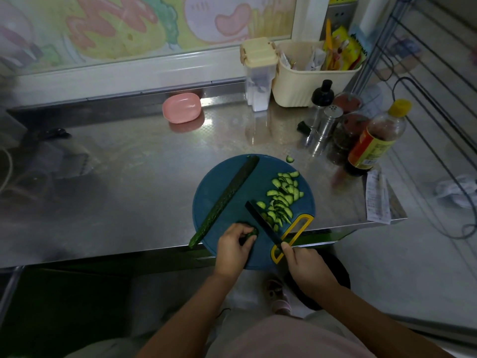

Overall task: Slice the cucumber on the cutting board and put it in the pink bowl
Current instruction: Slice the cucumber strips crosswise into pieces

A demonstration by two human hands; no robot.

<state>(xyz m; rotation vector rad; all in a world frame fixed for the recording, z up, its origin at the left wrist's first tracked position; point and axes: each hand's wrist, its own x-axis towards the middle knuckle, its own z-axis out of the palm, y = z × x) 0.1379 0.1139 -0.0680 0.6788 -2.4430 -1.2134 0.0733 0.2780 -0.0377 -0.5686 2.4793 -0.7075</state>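
Green stub (pixel 251 233) pinched in our left hand (pixel 232 248), knife (pixel 262 220) gripped in our right hand (pixel 304 267): we judge we're mid-slicing. Next, finish it, then the long half (pixel 223 202) at ten o'clock.

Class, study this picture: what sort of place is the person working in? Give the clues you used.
Most likely a kitchen. Clues: the stainless steel counter, the sauce bottle among the seasonings, and the cutting board with cucumber slices on it.
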